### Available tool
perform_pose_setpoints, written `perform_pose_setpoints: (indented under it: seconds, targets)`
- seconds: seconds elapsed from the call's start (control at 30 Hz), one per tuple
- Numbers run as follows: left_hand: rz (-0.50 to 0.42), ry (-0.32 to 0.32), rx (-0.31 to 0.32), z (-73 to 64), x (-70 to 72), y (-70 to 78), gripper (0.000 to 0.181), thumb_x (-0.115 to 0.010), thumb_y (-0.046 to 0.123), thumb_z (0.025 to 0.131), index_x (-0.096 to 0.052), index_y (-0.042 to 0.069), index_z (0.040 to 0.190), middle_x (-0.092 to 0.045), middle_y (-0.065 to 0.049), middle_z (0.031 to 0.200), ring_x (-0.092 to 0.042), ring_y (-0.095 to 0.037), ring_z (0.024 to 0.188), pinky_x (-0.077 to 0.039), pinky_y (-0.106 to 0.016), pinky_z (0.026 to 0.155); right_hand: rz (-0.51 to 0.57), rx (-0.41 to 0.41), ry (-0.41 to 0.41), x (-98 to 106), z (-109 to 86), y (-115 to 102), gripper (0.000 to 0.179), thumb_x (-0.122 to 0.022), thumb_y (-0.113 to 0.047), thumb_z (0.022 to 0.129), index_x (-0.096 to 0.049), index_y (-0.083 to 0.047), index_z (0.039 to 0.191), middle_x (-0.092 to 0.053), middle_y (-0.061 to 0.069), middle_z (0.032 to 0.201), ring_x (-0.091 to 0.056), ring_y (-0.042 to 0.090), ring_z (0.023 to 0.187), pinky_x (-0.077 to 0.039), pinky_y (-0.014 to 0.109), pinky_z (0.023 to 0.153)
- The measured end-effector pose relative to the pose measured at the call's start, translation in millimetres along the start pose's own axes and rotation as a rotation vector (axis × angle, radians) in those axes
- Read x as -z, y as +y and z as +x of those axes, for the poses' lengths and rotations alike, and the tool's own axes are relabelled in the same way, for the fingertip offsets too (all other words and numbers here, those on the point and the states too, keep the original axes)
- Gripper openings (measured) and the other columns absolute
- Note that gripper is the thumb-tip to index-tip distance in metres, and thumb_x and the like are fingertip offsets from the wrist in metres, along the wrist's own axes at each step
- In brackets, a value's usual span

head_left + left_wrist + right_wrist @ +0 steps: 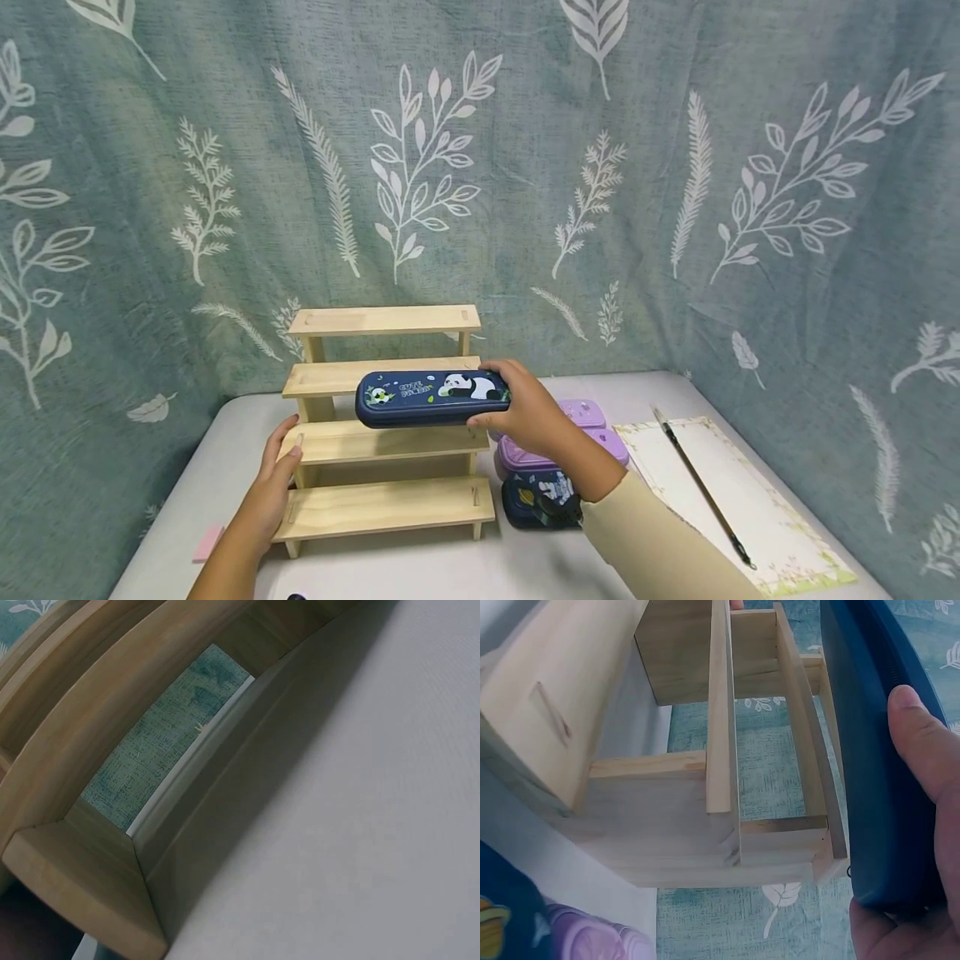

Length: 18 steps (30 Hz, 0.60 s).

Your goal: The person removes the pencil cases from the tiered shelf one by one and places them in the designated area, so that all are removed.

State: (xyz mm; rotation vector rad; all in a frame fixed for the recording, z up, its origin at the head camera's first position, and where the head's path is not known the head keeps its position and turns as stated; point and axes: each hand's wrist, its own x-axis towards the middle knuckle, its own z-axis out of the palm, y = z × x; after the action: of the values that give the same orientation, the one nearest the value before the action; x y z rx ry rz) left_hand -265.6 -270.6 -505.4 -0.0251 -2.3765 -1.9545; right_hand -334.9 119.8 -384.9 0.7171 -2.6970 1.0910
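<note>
My right hand (525, 408) grips the right end of a dark blue pencil case (427, 400) printed with pandas, held up in front of the middle tiers of a wooden step shelf (390, 508). In the right wrist view, the thumb (919, 735) presses along the side of the case near its zipper, with fingers beneath. My left hand (270, 483) holds the left end of the shelf's second tier from the bottom, thumb towards the front edge. The left wrist view shows the shelf's bottom tier (82, 892) close up, the hand mostly hidden.
Right of the shelf sit purple cases (525, 454) and a dark blue case with a space print (525, 500). Farther right, a brush (705, 487) lies on bordered paper (780, 517). A pink piece (207, 543) lies at the left. A leaf-patterned curtain (510, 167) hangs behind.
</note>
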Motion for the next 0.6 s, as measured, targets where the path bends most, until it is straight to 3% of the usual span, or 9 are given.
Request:
perform_pose_setpoints:
  seconds: [0.6]
  targets:
    - [0.013,-0.021,0.009,-1.5,0.5,0.8,0.064,-0.031,0.048,0.115,0.002,0.037,0.169,0.012,-0.018,0.175,0.017,-0.050,0.158,0.006,-0.082,0.115,0.002,-0.026,0.029,7.0,-51.9,21.3,0.086,-0.095,-0.038,0.076,-0.053,-0.018,0.149,-0.052,0.003,0.151,-0.052,0.025,0.137,-0.043,0.052,0.114]
